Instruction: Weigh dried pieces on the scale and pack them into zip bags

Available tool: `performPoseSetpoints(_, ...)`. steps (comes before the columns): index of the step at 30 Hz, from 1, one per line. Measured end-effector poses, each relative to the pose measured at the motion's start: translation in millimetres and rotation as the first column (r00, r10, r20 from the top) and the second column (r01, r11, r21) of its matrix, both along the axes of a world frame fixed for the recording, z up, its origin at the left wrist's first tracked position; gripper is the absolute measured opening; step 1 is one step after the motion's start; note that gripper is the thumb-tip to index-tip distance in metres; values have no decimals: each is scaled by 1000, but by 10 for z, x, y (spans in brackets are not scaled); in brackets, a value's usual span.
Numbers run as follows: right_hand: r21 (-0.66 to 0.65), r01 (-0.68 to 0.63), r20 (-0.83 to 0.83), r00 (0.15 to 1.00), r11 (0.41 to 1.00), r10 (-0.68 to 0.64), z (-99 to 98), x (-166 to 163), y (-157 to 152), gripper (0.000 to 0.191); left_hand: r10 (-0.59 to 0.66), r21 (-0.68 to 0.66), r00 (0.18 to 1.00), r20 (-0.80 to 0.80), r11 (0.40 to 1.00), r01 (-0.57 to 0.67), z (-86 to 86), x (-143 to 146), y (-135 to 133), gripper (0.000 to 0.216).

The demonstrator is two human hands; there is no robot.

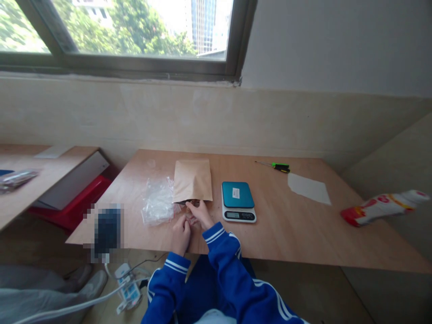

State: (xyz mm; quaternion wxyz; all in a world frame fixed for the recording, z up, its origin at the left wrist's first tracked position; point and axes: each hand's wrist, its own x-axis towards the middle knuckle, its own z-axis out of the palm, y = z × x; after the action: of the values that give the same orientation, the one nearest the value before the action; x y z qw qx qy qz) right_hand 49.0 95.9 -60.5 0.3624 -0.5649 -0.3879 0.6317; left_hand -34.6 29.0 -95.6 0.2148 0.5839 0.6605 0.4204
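A brown kraft paper bag (192,180) lies flat on the table, its dark open mouth facing me. At that mouth my right hand (201,215) is closed in a pinch; a small brownish thing shows by its fingertips, too small to name. Just nearer to me, my left hand (181,234) is closed on a small clear plastic bag (192,220), held under the right hand. Left of the paper bag is a loose pile of clear plastic bags (157,202). A kitchen scale (239,201) with a teal top stands to the right of my right hand.
Farther right on the table (286,229) are a screwdriver (275,166), a white paper sheet (309,188) and a red-and-white bottle (383,208). A blurred dark object (107,231) is at the front left edge. Below it, a power strip (128,288) with cables lies on the floor.
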Motion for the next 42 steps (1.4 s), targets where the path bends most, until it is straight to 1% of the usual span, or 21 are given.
performPoseSetpoints(4,-27,-105,-3,994,994,105,99,145,0,10,7,0,1000,0,1000,-7,-11,-1,3,21)
performPoseSetpoints(6,-28,-164,-3,986,986,164,136,250,10,5,10,0,1000,-1,1000,-10,-18,-4,3,22)
performPoseSetpoints(12,-52,-335,-8,942,941,335,245,673,-15,6,15,5,1000,4,1000,-15,-26,-11,2,22)
performPoseSetpoints(15,6,-393,-15,919,919,393,300,966,-53,7,3,1,1000,6,1000,-3,-19,-14,-2,22)
performPoseSetpoints(16,36,-379,-13,925,925,380,311,1073,-58,7,0,-1,1000,6,1000,0,-15,-14,-4,22)
performPoseSetpoints(18,91,-278,17,961,956,277,313,1288,-42,8,-4,-4,1000,4,1000,4,-2,-12,-7,21)
performPoseSetpoints(20,145,-116,72,992,983,107,286,1492,8,14,-4,-6,1000,2,1000,4,14,-10,-9,21)
performPoseSetpoints(22,221,44,142,987,974,-77,233,1669,84,22,-3,-9,1000,1,1000,3,30,-7,-10,21)
performPoseSetpoints(24,354,144,236,942,924,-237,173,1804,171,29,-4,-12,1000,0,1000,4,42,-4,-11,21)
performPoseSetpoints(25,434,152,293,909,888,-298,146,1853,214,32,-5,-13,1000,0,1000,5,46,-4,-12,21)
performPoseSetpoints(26,509,130,356,869,851,-345,124,1889,255,34,-8,-14,1000,0,1000,8,47,-4,-11,21)
performPoseSetpoints(28,613,22,484,780,790,-398,95,1920,324,35,-14,-12,1000,-1,1000,14,45,-6,-11,21)
performPoseSetpoints(29,638,-40,545,729,769,-414,86,1917,351,34,-17,-11,1000,-1,1000,17,42,-8,-10,20)
performPoseSetpoints(31,650,-151,653,612,745,-446,65,1887,385,33,-21,-8,1000,-2,1000,21,33,-12,-9,20)
performPoseSetpoints(34,601,-260,770,441,755,-461,-3,1820,385,35,-25,-6,1000,-5,1000,25,18,-20,-5,20)
performPoseSetpoints(36,547,-314,823,373,776,-429,-67,1790,359,39,-30,-8,1000,-7,1000,30,11,-24,-1,20)
performPoseSetpoints(38,485,-355,863,343,799,-371,-125,1783,325,41,-35,-11,999,-9,999,35,9,-25,2,20)
performPoseSetpoints(40,430,-371,888,339,823,-310,-158,1796,293,42,-39,-12,999,-10,999,39,6,-24,2,20)
performPoseSetpoints(42,395,-360,898,347,845,-272,-164,1820,270,43,-39,-12,999,-10,999,39,2,-23,1,19)
